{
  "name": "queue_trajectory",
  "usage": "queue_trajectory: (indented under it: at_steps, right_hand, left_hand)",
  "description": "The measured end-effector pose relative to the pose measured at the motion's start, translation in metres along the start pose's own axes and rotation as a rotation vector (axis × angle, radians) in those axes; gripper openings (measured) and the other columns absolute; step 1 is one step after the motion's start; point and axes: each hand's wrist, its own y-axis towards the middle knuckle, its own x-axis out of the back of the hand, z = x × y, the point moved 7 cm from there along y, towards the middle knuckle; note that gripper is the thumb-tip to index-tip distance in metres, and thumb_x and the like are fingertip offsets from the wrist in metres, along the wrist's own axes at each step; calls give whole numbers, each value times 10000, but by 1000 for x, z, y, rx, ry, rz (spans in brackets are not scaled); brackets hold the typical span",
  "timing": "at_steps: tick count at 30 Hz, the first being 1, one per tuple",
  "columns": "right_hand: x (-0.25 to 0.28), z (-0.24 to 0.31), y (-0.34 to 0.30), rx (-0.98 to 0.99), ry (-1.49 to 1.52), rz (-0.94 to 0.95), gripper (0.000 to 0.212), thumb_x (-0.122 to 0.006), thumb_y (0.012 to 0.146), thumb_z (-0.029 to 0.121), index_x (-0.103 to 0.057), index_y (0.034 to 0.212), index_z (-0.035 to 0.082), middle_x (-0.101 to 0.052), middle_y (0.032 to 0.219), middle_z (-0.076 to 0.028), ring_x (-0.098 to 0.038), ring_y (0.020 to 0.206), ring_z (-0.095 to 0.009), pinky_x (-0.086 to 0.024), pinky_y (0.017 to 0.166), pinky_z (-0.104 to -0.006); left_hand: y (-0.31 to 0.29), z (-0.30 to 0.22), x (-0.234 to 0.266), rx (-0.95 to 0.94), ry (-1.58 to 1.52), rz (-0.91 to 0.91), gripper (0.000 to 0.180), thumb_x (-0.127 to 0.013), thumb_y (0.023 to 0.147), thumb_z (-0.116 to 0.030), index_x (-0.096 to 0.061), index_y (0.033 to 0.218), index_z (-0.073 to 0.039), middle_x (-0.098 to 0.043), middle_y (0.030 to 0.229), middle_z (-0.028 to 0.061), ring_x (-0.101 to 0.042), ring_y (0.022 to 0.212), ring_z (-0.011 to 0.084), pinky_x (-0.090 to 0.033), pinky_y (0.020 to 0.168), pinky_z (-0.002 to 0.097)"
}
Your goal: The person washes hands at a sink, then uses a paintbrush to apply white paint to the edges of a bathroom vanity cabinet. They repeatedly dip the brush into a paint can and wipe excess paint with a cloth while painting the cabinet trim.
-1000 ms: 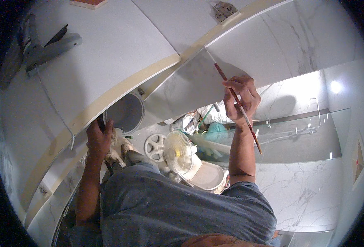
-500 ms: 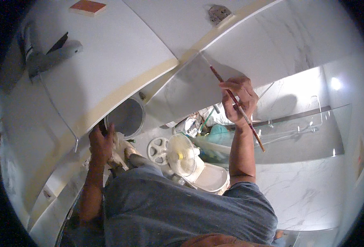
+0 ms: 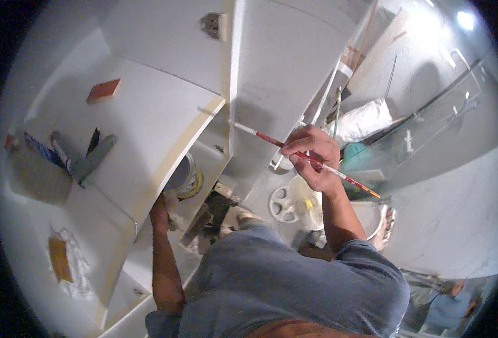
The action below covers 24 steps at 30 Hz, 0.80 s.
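Note:
My right hand [image 3: 313, 155] pinches a thin paintbrush [image 3: 268, 139] with a red and white handle and an orange end. Its pale tip reaches the white vertical edge strip [image 3: 234, 73], close to the corner of the tape-edged shelf [image 3: 181, 147]. Whether the tip touches is too fine to tell. Below that shelf, my left hand [image 3: 160, 217] is beside a whitish crumpled cloth [image 3: 174, 209] and a round metal can [image 3: 188, 179]. The shelf edge and shadow hide the left fingers, so their grip cannot be made out.
On the shelf lie a reddish-brown block [image 3: 103, 90] and a grey tool [image 3: 94, 156] by a bucket [image 3: 40, 179]. Beneath my right forearm stands a cream fan [image 3: 306, 204] next to a white wheel-shaped part [image 3: 283, 204]. A glass panel [image 3: 446, 141] curves along the right.
The view has turned, and the shelf corner and edge strip now appear further left. My right hand still holds the brush, its tip now by the strip. My left fingers have become hidden.

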Motion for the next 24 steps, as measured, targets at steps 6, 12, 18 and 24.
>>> queue_trajectory:
  at_steps: [6,12,18,24]
  right_hand:
    - [-7,-7,-43,-86,74,-54,121,-704,794,73,-732,911,66,-693,890,-128,-686,824,-280,-536,729,-367]
    - [-4,-25,-67,-141,305,-160,120,-691,823,83,-728,933,51,-698,891,-115,-674,819,-247,-518,713,-342]
    - [-13,-14,-48,-12,476,-80,113,-691,845,82,-727,949,55,-723,922,-120,-672,855,-255,-528,743,-355]
    - [-37,4,-24,215,602,-108,314,-626,924,219,-713,1145,14,-700,1067,-161,-666,930,-319,-528,820,-416]
  left_hand:
    - [-52,-33,-20,144,-550,-128,433,-527,1007,-443,-661,1156,-59,-660,1070,75,-623,999,234,-493,898,386]
    - [-152,8,12,710,-542,179,595,-430,998,-588,-622,1171,-53,-690,1022,134,-671,905,261,-560,739,414]
    - [-201,-55,-11,608,-290,245,447,-525,988,-399,-614,1224,-31,-683,1051,135,-663,932,279,-564,778,413]
    - [-195,-165,-60,207,-11,203,510,-537,1016,-474,-615,1216,-11,-672,961,87,-636,893,182,-515,727,332]
